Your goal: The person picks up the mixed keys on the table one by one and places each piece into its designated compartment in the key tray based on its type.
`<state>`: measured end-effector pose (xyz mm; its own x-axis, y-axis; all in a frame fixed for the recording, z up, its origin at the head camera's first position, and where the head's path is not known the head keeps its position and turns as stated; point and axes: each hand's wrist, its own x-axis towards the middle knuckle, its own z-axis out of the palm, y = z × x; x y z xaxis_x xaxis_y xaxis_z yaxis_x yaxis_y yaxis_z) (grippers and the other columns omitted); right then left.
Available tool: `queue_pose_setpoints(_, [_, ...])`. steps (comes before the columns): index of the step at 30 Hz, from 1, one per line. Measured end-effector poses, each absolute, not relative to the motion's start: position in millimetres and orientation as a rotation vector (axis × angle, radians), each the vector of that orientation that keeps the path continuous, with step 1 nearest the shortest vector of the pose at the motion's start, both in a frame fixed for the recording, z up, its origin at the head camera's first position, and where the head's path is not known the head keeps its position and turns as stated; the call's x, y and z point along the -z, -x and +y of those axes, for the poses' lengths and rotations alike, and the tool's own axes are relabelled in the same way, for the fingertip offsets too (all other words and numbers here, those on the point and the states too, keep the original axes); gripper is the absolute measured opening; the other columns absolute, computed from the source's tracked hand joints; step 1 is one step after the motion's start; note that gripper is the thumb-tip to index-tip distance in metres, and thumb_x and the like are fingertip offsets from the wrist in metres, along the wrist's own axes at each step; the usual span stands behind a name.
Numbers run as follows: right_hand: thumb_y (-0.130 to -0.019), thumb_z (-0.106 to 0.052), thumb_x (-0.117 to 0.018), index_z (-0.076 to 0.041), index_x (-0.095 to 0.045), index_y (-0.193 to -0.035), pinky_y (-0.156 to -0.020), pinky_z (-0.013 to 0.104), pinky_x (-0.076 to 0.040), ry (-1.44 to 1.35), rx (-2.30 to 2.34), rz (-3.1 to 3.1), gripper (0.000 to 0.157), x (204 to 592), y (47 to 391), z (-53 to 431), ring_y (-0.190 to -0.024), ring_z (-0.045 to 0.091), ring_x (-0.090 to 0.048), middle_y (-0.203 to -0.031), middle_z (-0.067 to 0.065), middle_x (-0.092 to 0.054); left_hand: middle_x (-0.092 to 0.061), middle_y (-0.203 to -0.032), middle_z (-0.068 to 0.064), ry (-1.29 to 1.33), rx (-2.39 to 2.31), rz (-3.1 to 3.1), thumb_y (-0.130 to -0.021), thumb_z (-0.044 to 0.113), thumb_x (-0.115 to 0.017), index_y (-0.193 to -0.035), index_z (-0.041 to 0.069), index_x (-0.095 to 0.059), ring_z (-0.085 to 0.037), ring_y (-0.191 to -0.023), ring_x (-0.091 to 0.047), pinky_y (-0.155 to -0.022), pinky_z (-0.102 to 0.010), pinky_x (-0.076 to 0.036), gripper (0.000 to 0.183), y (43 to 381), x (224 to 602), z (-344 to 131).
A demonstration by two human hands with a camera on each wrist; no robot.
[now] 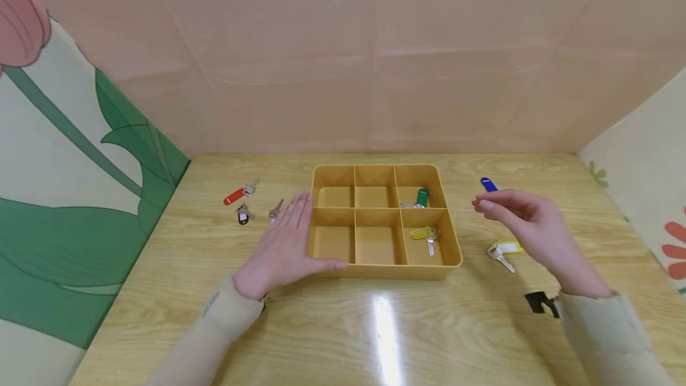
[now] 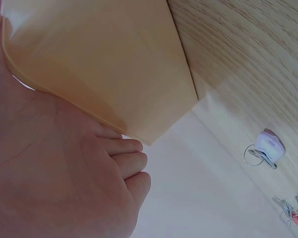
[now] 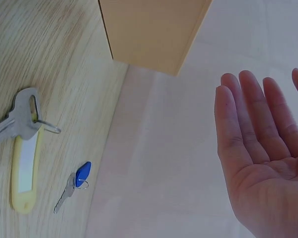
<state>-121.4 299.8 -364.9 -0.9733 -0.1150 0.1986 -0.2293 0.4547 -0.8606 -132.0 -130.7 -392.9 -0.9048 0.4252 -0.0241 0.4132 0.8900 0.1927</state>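
Note:
My left hand (image 1: 284,249) lies with straight fingers along the left side of a yellow divided box (image 1: 386,271), its thumb over the front rim. In the left wrist view the palm is against the box's wall. My right hand (image 1: 530,225) is raised over the table right of the box, fingers slightly bent; in the right wrist view nothing lies in its palm. Near it are a key with a yellow tag (image 1: 501,249) and a key with a blue tag (image 3: 83,173). A green-tagged key (image 1: 422,198) sits in the back right compartment, a yellow-tagged key (image 1: 423,233) in the front right one.
On the table left of the box lie a red-tagged key (image 1: 234,196), a black-tagged key (image 1: 243,217) and a key with a pale tag (image 2: 269,145), partly behind the left hand in the head view. A pinkish wall covering (image 1: 370,76) rises behind the wooden table (image 1: 321,332).

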Motion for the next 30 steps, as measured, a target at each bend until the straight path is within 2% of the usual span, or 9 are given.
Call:
queue_pose_setpoints(10, [-0.102,-0.011,-0.064,0.004,-0.07,-0.119,-0.083,0.016,-0.054,-0.328,-1.535,-2.567,0.024,364,122,307,-0.099,0.006,-0.07,-0.115,0.001,-0.075,0.011,-0.168,-0.01,-0.656,-0.286,3.002,-0.07,0.101,-0.034,-0.162,0.003,0.004,-0.021,-0.153,0.011,-0.123,-0.039,-0.002,0.14,132,394,-131])
queue_pose_setpoints(18, [-0.103,-0.018,-0.063,0.0,-0.07,-0.122,-0.083,0.012,-0.052,-0.245,-1.507,-2.616,0.027,360,120,315,-0.097,0.006,-0.07,-0.115,0.0,-0.075,0.012,-0.168,-0.009,-0.654,-0.283,3.0,-0.07,0.101,-0.034,-0.16,0.007,0.011,-0.021,-0.153,0.012,-0.122,-0.039,-0.001,0.138,132,394,-131])
queue_pose_setpoints(25, [-0.103,-0.026,-0.064,-0.007,-0.07,-0.125,-0.083,0.01,-0.049,-0.209,-1.437,-2.708,0.03,363,118,318,-0.099,0.002,-0.068,-0.119,-0.003,-0.073,0.012,-0.168,-0.009,-0.644,-0.276,2.99,-0.069,0.102,-0.033,-0.16,0.007,0.01,-0.022,-0.153,0.011,-0.122,-0.039,-0.001,0.139,132,394,-130])
queue_pose_setpoints(30, [-0.103,-0.027,-0.064,-0.01,-0.07,-0.127,-0.084,0.008,-0.047,-0.206,-1.398,-2.746,0.03,366,119,321,-0.101,0.0,-0.067,-0.122,-0.001,-0.072,0.011,-0.168,-0.009,-0.641,-0.271,2.986,-0.069,0.102,-0.033,-0.161,0.006,0.009,-0.022,-0.153,0.011,-0.122,-0.039,-0.001,0.139,132,393,-130])
